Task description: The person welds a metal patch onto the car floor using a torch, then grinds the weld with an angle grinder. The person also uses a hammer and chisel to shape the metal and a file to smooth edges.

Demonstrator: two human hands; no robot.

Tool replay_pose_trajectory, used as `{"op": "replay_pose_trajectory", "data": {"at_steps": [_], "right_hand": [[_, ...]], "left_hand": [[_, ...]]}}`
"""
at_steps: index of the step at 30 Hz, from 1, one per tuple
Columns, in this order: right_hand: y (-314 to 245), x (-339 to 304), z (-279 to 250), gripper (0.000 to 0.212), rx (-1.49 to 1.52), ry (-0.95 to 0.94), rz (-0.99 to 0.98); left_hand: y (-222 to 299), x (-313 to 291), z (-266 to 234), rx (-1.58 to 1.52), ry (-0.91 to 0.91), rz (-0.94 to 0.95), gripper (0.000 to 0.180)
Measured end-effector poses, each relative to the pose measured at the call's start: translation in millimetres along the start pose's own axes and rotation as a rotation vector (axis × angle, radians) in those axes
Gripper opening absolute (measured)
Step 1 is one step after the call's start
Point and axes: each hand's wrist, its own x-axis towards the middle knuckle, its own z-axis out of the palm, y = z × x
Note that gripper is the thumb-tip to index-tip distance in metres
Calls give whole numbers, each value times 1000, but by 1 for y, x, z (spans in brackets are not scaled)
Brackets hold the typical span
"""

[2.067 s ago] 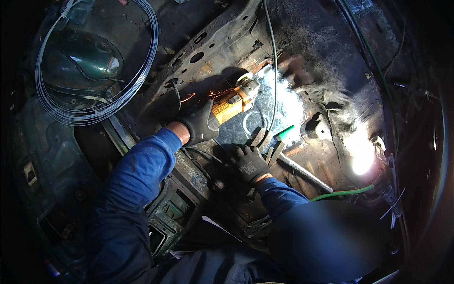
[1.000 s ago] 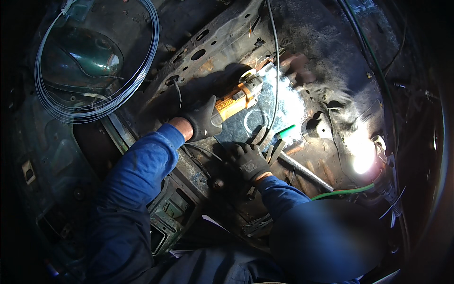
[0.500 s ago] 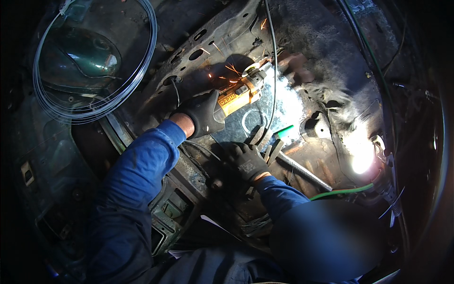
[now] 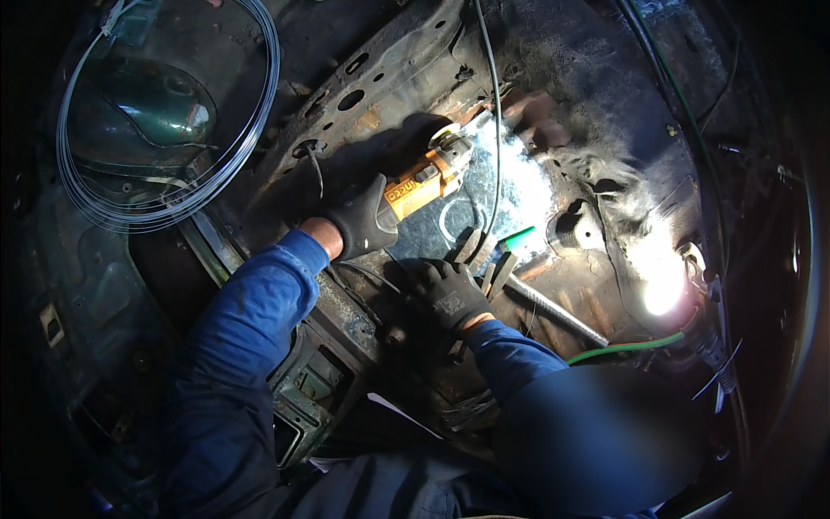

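Note:
My left hand (image 4: 361,221), in a dark work glove, is closed round the body of a yellow-orange angle grinder (image 4: 413,192). The grinder's pale disc (image 4: 445,136) faces the ribbed, holed metal wall at the top edge of a bright sheet-metal patch (image 4: 471,177). No sparks show at the disc. My right hand (image 4: 451,294), gloved too, lies with its fingers spread on the lower edge of that patch. Right beside its fingers are the jaws of dark pliers or a clamp (image 4: 471,246), whose exact kind I cannot make out.
A coil of wire (image 4: 259,130) hangs at upper left. A thin cable (image 4: 497,112) crosses the patch. Near my right hand lie a metal rod (image 4: 558,311) and a green piece (image 4: 519,239). A bright lamp (image 4: 663,290) and a green hose (image 4: 631,346) are at right.
The sparks at the disc have stopped. My left hand and the grinder have shifted slightly left and down, away from the patch's upper edge. My right hand stays put.

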Motion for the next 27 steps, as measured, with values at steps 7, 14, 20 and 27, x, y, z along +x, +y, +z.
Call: {"op": "replay_pose_trajectory", "data": {"at_steps": [7,14,20,27], "right_hand": [[0,-1,7,37,-14,24,7],[1,0,1,37,-16,-29,-4],[-2,0,-4,40,-4,-10,6],[1,-1,-2,42,-12,-15,6]], "left_hand": [[-6,5,7,-65,22,29,107],[-4,8,6,-60,20,37,106],[-4,9,4,-28,49,48,106],[7,8,-10,-23,2,46,106]]}}
